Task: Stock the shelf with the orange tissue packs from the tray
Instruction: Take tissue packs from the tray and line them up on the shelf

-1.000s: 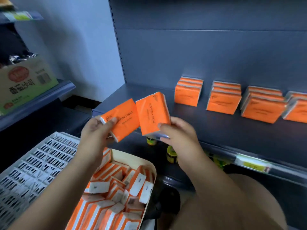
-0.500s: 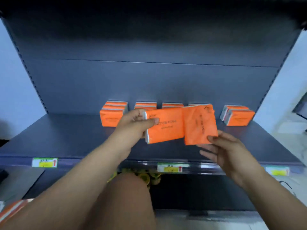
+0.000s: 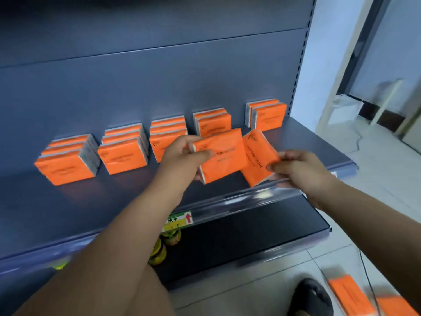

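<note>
My left hand grips an orange tissue pack by its left edge, thumb on the front. Beside it, my right hand pinches a second orange tissue pack, tilted, by its right lower corner. Both packs hover over the right front part of the dark grey shelf. Along the shelf's back stand several rows of orange packs, from the leftmost row to the rightmost row. The tray is out of view.
A clear price rail with a yellow-green label runs along the shelf's front edge. Yellow-lidded jars sit on the lower shelf. A dark shoe and loose orange packs lie on the tiled floor at bottom right.
The view has swung from the tray to the shelf's right end. Both hands have carried their packs rightward along the shelf; the tray has left the view.
</note>
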{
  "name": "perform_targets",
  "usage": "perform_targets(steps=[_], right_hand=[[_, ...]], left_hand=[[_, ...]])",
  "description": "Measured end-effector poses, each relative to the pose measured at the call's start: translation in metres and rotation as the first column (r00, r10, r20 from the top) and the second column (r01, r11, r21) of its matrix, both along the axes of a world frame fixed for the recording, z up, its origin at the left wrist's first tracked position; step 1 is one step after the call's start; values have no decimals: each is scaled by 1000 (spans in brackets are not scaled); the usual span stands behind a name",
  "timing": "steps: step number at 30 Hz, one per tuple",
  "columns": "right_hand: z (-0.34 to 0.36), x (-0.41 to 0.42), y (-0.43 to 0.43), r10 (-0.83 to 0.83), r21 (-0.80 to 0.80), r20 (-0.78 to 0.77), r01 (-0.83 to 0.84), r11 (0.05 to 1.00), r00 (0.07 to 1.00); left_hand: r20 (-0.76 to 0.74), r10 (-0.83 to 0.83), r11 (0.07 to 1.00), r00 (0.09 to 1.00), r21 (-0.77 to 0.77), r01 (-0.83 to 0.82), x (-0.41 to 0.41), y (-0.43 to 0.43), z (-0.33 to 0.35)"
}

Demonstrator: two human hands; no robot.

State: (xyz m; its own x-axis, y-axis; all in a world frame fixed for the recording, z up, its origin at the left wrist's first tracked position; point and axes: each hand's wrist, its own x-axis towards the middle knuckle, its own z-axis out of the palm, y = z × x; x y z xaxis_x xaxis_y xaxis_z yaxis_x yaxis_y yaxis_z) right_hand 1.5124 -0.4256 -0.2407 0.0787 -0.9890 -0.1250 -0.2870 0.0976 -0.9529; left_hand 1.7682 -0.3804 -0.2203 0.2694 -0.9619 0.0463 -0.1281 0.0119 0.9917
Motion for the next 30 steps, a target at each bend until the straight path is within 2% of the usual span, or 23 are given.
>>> perform_targets(steps=[8,14,16,20,22,26,30], right_hand=[[-3,2,-25,-138,-49,16,139,989,990],[-5,11,-43,-164,-142,-92,151,978,982],[-7,13,-50,-184,-140,-106,168,976,977],[-3,14,-67,-183,-134,-165,161,978,969],[1,14,-75,-164,-125,-195,141,982,967],[9,14,-91,-130,-71,-251,115,991,959],[23,11,-116,-60,48,-345,81,996,937]], left_hand=[[58,44,997,997,-58,-41,-16,-51,-22],[64,84,990,994,-116,-76,-5,-84,-44],[112,108,985,988,-146,-91,-2,-94,-48],[322,147,972,935,-224,-75,1,-108,-54],[453,165,962,876,-270,-41,4,-113,-57],[703,276,917,655,-397,41,5,-121,-63],[788,411,874,458,-484,47,0,-132,-64]])
